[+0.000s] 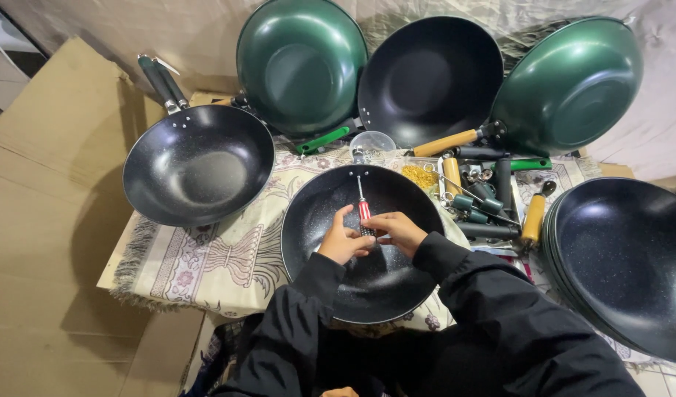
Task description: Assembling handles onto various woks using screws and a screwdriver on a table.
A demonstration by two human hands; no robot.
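Black sleeves lead to both hands meeting inside the handleless black wok (pixel 367 287) at centre. Left hand (pixel 343 240) and right hand (pixel 398 230) are both closed on the red-handled screwdriver (pixel 363 206), its tip at the far rim by the rivet holes. No handle on this wok yet, so I judge the fitting barely begun. Loose handles (pixel 479 209) and yellow screws (pixel 420 176) lie just beyond on the patterned worktop cloth (pixel 213 257). Left wok (pixel 198 175) already has its handle; a bare stack (pixel 624 265) waits at right. Three more pans lean against the back.
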